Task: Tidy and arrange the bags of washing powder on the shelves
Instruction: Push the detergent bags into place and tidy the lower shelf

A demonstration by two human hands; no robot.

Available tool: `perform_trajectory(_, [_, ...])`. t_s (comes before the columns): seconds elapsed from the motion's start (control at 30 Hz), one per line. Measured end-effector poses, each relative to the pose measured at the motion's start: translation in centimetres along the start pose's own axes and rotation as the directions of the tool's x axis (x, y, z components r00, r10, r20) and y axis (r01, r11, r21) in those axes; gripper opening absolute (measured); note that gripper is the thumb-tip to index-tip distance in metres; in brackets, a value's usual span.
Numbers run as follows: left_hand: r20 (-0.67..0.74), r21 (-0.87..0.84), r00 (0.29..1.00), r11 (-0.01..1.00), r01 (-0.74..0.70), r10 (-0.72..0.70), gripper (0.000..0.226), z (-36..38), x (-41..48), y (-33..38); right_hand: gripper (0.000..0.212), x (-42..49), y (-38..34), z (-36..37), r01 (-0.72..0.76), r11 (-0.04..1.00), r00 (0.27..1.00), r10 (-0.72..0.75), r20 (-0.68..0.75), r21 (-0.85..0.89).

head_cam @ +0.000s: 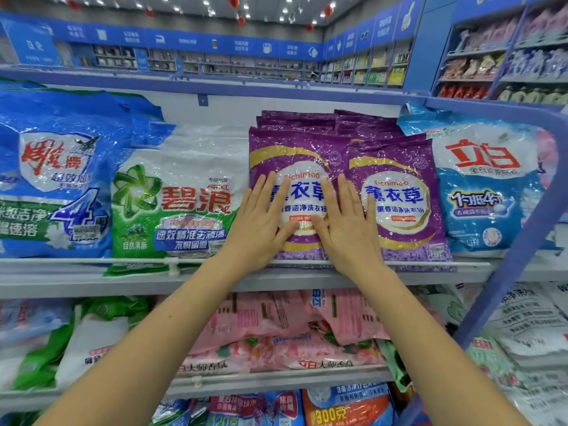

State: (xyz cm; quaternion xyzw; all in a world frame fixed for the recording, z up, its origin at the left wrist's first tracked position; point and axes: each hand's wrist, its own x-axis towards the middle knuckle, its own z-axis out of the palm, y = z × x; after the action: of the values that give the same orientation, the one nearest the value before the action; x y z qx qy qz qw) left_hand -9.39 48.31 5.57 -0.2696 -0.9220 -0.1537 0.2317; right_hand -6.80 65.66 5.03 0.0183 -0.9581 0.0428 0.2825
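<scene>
pressed flat with left hand (261, 224) and right hand (345, 224), fingers straight, thumbs nearly touching, against the front purple bag (285, 149) standing on the upper shelf (92, 284). flanked by a green-and-white bag (178, 192) left, a second purple bag (399, 204) touching right. fenced low by the shelf rail (92, 260).

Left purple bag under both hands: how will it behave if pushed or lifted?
Probably floppy: the left purple bag has crinkled film and leans on the bags behind. Likely slippery, given its glossy glare, so the flat left hand and right hand may slide. The front rail should stop it sliding forward.
</scene>
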Motion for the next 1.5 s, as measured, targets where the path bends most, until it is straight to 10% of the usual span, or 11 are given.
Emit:
perform_trajectory(0.13, [-0.278,-0.001,0.959,0.999,-0.049,0.047,0.061,-3.0,-3.1,-0.9,0.07,-1.7,-0.6,-1.1,0.006,0.974,0.974,0.046,-0.224,0.225])
perform_trajectory(0.33, [-0.456,-0.269,0.854,0.953,0.138,-0.252,0.041,-7.2,-10.7,-4.7,0.046,-6.4,-3.8,-1.8,0.136,0.838,0.928,0.08,-0.364,0.529])
perform_trajectory(0.73, [-0.323,-0.595,0.537,0.608,0.525,-0.78,0.001,-6.9,-33.5,-6.1,0.016,-16.1,-3.8,2.3,-0.074,0.433,0.989,0.147,0.011,0.899])
perform_trajectory(0.97, [-0.324,-0.638,0.333,0.464,0.614,-0.886,0.023,-6.3,-40.0,-4.3,0.028,-19.2,-7.3,5.7,-0.213,0.33,0.976,0.028,0.216,0.919])
perform_trajectory(1.5, [-0.339,-0.637,0.227,0.401,0.658,-0.913,0.029,-10.5,-46.2,-14.5,0.025,-15.1,-25.5,11.6,-0.132,0.357,0.934,-0.269,0.237,0.925])
